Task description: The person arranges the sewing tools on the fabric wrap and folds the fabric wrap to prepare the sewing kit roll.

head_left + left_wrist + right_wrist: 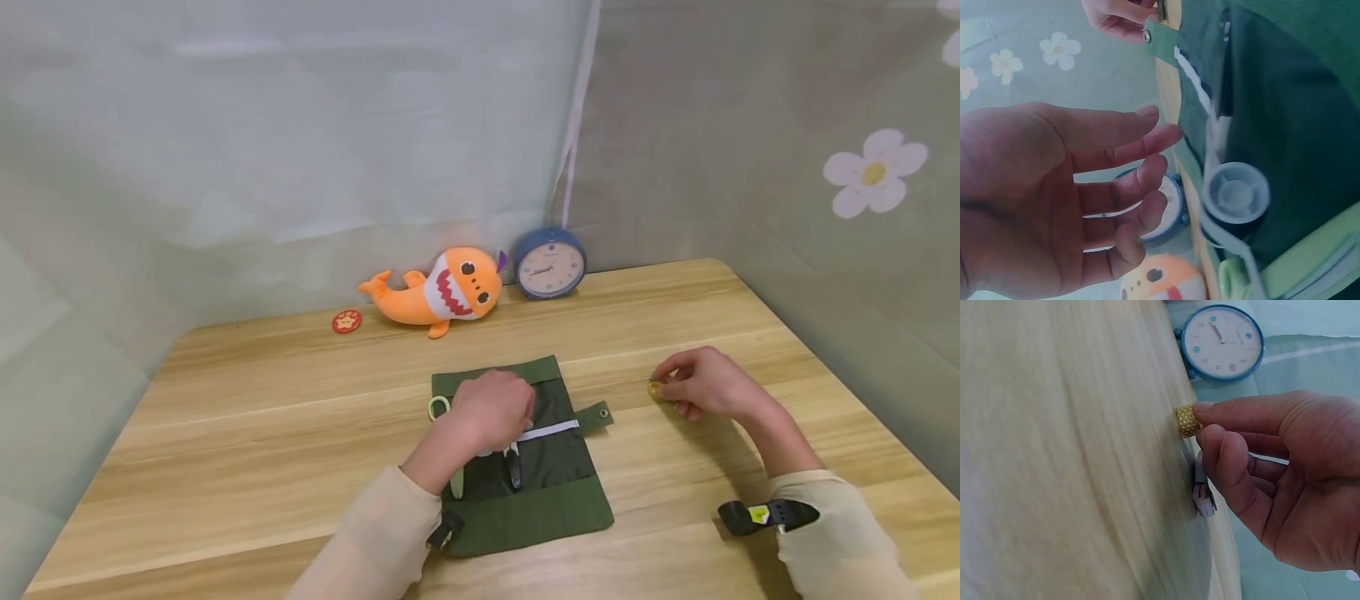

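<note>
A dark green fabric pouch point(528, 517) lies unfolded on the table. Over it hovers my left hand point(495, 408), fingers loosely bent and holding nothing in the left wrist view. Beneath that hand, a white elastic band point(551, 430) crosses the pouch over a round whitish spool point(1236, 192), a slim black-ended tool point(513, 468) and light green scissors point(438, 407). To the right of the pouch, my right hand point(708, 383) pinches a dimpled gold thimble point(1187, 421) between thumb and fingertips at the tabletop. By its curled fingers shows a small dark-and-pale object point(1204, 494), kind unclear.
An orange plush shark point(461, 287) and a blue round clock point(550, 264) stand at the table's back edge. A red round star badge point(347, 321) lies left of the shark. The pouch's snap strap point(597, 416) points toward the right hand.
</note>
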Motion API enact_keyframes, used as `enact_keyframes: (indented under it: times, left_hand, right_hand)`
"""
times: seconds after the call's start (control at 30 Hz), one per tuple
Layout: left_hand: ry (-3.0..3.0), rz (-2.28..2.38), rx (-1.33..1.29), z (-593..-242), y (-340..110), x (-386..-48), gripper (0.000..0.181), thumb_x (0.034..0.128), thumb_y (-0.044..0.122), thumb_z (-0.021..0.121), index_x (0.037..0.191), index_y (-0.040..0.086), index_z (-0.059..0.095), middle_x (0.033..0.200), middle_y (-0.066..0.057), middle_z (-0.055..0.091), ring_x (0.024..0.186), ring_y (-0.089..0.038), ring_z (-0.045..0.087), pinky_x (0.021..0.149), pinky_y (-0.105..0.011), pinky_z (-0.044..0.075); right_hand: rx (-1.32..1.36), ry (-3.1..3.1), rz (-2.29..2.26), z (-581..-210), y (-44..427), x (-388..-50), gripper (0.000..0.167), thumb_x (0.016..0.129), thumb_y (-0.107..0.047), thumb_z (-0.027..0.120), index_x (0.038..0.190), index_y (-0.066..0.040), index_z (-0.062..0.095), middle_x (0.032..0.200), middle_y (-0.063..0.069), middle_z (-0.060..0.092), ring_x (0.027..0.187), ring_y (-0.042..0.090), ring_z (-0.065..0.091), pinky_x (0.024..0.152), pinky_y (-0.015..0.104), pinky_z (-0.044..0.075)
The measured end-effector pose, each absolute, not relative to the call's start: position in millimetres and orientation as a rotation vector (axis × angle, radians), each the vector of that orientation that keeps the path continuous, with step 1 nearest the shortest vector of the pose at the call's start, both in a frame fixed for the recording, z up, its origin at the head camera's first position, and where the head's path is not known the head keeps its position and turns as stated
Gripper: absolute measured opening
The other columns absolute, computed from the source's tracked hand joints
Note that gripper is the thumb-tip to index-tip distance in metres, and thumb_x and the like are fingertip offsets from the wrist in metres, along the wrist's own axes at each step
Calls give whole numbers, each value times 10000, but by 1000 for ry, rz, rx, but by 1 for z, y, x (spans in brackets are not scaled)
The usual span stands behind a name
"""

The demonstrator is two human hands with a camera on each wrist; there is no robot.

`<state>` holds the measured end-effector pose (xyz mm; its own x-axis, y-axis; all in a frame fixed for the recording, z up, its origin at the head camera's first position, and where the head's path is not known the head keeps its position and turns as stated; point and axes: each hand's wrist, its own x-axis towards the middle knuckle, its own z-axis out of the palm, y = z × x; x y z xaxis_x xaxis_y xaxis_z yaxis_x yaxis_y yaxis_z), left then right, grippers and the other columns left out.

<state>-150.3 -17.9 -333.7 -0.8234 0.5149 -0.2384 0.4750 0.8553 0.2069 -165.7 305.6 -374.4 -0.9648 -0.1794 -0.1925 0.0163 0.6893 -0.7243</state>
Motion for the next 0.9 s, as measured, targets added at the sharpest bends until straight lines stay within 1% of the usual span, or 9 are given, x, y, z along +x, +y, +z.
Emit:
enact_keyframes:
  times: [0.07, 0.17, 0.27, 0.47, 0.6, 0.7, 0.77, 0.83, 0.9]
  left_hand:
    - [2729, 195, 745, -337, -18, -151, 316, 1018, 213, 709, 720, 202, 605, 795, 53, 576, 759, -134, 549, 631, -353, 467]
    - [2720, 183, 751, -342, -19, -152, 330, 1006, 200, 716, 696, 202, 602, 777, 56, 578, 769, -134, 560, 653, -370, 487]
    - [2732, 174, 756, -348, -19, -152, 359, 988, 194, 732, 659, 198, 588, 746, 52, 570, 763, -139, 567, 641, -366, 488]
    - [2734, 189, 743, -353, -19, -152, 389, 981, 175, 732, 630, 184, 564, 719, 36, 555, 733, -143, 554, 593, -335, 448]
    - [2720, 204, 736, -355, -18, -152, 392, 987, 152, 713, 626, 181, 563, 712, 32, 551, 723, -143, 547, 591, -332, 442]
    - [2716, 218, 733, -355, -19, -152, 394, 987, 138, 704, 623, 179, 557, 708, 30, 542, 722, -144, 544, 592, -334, 437]
    - [2716, 231, 730, -356, -19, -152, 398, 988, 133, 700, 621, 177, 553, 707, 30, 537, 722, -144, 541, 593, -335, 432]
    - [2719, 245, 730, -357, -20, -153, 398, 985, 129, 699, 618, 178, 554, 705, 31, 536, 720, -144, 541, 590, -334, 428]
    - [2719, 256, 732, -357, -21, -153, 393, 984, 127, 699, 620, 180, 562, 709, 34, 542, 721, -144, 542, 586, -331, 429]
  right_hand:
    - [-130, 2654, -1143, -375, 304, -166, 254, 943, -43, 724, 1158, 88, 694, 736, 55, 654, 584, 160, 616, 521, 326, 556]
    - [-127, 2661, -1140, -376, 303, -167, 242, 935, -41, 730, 1137, 86, 695, 736, 54, 659, 582, 159, 623, 519, 326, 558]
    - [-122, 2673, -1128, -376, 301, -167, 228, 930, -45, 737, 1117, 81, 701, 734, 52, 663, 578, 158, 627, 517, 327, 560]
    - [-147, 2709, -1074, -378, 299, -166, 191, 938, -75, 738, 1072, 56, 705, 733, 52, 662, 577, 156, 626, 522, 329, 560]
    - [-149, 2795, -1048, -374, 294, -166, 174, 953, -140, 738, 1054, -1, 717, 825, 69, 673, 597, 149, 624, 526, 312, 537]
    - [-158, 2838, -1077, -365, 283, -167, 195, 958, -208, 755, 1055, -40, 731, 942, 96, 697, 662, 152, 640, 558, 304, 543]
    - [-192, 2840, -1105, -357, 271, -167, 206, 952, -228, 770, 1052, -51, 737, 984, 110, 717, 701, 165, 655, 586, 309, 564]
    - [-252, 2822, -1134, -351, 255, -169, 203, 946, -230, 783, 1045, -57, 741, 986, 105, 730, 725, 166, 662, 611, 314, 579]
    - [-340, 2797, -1140, -347, 239, -172, 182, 937, -216, 790, 1024, -62, 747, 947, 86, 739, 723, 162, 660, 617, 324, 579]
